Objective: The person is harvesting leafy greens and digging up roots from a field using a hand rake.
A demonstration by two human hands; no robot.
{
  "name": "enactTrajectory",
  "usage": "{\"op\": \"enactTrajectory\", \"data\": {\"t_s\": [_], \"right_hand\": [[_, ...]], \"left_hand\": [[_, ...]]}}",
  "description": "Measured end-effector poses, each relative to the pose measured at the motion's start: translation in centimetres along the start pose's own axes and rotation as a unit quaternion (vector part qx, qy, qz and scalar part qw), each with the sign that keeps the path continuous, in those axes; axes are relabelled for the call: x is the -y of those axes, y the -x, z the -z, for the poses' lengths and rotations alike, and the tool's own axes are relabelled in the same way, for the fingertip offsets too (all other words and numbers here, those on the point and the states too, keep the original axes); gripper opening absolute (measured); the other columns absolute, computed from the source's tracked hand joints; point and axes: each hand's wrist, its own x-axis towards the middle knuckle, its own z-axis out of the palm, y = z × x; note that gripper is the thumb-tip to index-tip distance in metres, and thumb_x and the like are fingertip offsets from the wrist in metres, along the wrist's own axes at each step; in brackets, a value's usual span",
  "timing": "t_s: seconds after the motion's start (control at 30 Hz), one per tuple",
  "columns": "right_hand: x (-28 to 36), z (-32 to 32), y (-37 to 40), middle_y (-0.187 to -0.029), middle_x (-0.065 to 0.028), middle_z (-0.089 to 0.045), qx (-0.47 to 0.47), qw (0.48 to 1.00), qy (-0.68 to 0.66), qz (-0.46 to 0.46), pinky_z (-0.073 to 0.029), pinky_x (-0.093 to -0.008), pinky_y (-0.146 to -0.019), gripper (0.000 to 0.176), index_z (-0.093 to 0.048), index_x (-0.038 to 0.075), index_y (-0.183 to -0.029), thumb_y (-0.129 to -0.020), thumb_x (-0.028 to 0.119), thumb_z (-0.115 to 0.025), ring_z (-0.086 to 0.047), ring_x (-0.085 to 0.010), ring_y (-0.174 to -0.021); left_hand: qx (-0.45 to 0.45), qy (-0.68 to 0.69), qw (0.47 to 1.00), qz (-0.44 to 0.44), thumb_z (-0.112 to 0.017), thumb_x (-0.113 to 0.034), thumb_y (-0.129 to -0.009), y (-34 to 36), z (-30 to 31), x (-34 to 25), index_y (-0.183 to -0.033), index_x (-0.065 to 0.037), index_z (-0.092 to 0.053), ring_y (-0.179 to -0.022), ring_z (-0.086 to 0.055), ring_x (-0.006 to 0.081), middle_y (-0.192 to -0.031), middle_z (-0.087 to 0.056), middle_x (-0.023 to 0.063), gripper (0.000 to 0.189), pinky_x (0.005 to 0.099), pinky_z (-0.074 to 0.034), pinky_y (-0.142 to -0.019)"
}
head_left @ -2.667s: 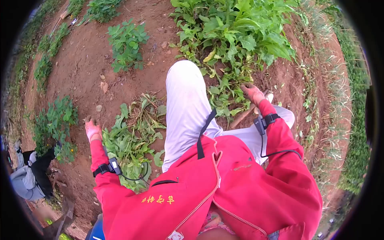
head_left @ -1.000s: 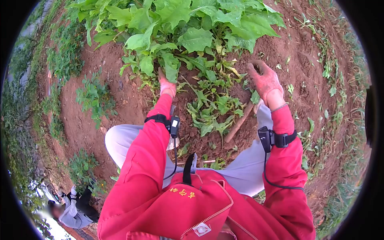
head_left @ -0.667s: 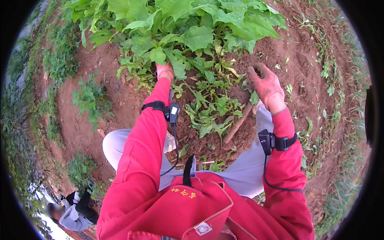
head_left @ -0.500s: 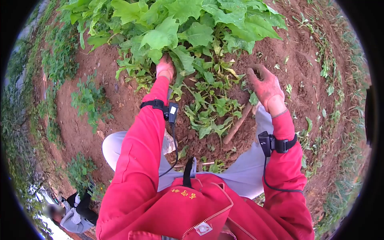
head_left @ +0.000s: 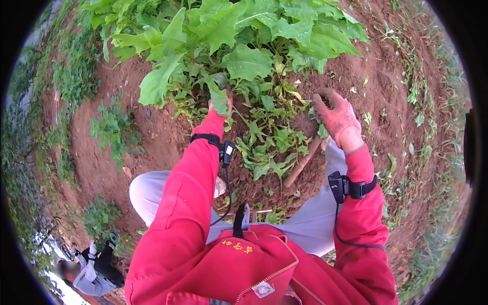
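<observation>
Broad green leaves point(head_left: 249, 62) of a large leafy plant fill the top of the head view. My left hand point(head_left: 221, 101) reaches in under its lower leaves; a leaf covers most of it, and its fingers are hidden. To the right, my right hand point(head_left: 336, 113) is over the soil with fingers curved and thumb apart, nothing between them. Both hands look gloved and dirt-stained. A wooden handle point(head_left: 302, 163) lies on the ground just below my right hand, beside small low leaves point(head_left: 269, 152).
Brown soil point(head_left: 378, 96) with scattered weeds surrounds the plant. Small bushy plants point(head_left: 114, 131) grow on the left. Another person point(head_left: 94, 274) is low at the bottom left. My knees are bent on both sides of the low leaves.
My left hand has shifted slightly right and down, and a leaf now covers it. The large leaves above it have swung and tilted. My right hand has barely moved.
</observation>
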Motion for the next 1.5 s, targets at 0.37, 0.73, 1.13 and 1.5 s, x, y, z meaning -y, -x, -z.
{"op": "enactTrajectory", "data": {"t_s": [0.37, 0.73, 1.13, 1.5], "right_hand": [[1.0, -2.2, 0.3, -0.101, -0.0212, -0.06, 0.122, 0.988, 0.089, 0.03, -0.043, -0.039, -0.084, 0.042, -0.056, 0.004, -0.109, -0.083, 0.036, -0.052, -0.056, -0.0353, -0.098], [4.3, -14.5, 2.5, -0.098, -0.0193, -0.059, 0.179, 0.956, 0.152, 0.175, -0.044, -0.0393, -0.084, 0.033, -0.058, 0.006, -0.102, -0.084, 0.033, -0.05, -0.055, -0.0339, -0.096], [9.7, -32.7, -9.7, -0.134, -0.0101, -0.042, 0.011, 0.806, 0.577, 0.133, -0.047, -0.035, -0.087, 0.048, -0.051, 0.011, -0.122, -0.075, 0.016, -0.061, -0.043, -0.0249, -0.122], [5.5, -32.9, -12.9, -0.101, -0.0055, -0.065, 0.074, 0.82, 0.56, -0.085, -0.052, -0.0366, -0.071, 0.021, -0.069, 0.013, -0.096, -0.077, 0.018, -0.06, -0.064, -0.0209, -0.09]], "left_hand": [[-0.072, -0.113, 0.98, -0.145, -0.059, -0.024, -0.077, 9.2, -2.4, 1.8, -0.133, -0.01, -0.029, -0.126, -0.031, 0.0374, -0.141, -0.025, 0.0174, 0.065, 0.0448, -0.03, -0.102], [0.202, -0.116, 0.93, -0.285, -0.053, -0.033, -0.082, 20.8, 16.8, 8.9, -0.122, -0.007, -0.048, -0.107, -0.05, 0.0371, -0.115, -0.051, 0.0222, 0.048, 0.0418, -0.04, -0.092], [0.134, -0.013, 0.981, -0.142, -0.051, -0.038, -0.084, 19.1, 22.9, 14.0, -0.121, -0.011, -0.05, -0.108, -0.05, 0.0367, -0.12, -0.049, 0.0226, 0.046, 0.0421, -0.041, -0.092], [0.112, 0.03, 0.982, -0.151, -0.053, -0.034, -0.083, 18.1, 23.1, 16.7, -0.122, -0.011, -0.049, -0.103, -0.051, 0.0376, -0.11, -0.053, 0.0224, 0.046, 0.0427, -0.042, -0.089]]}}
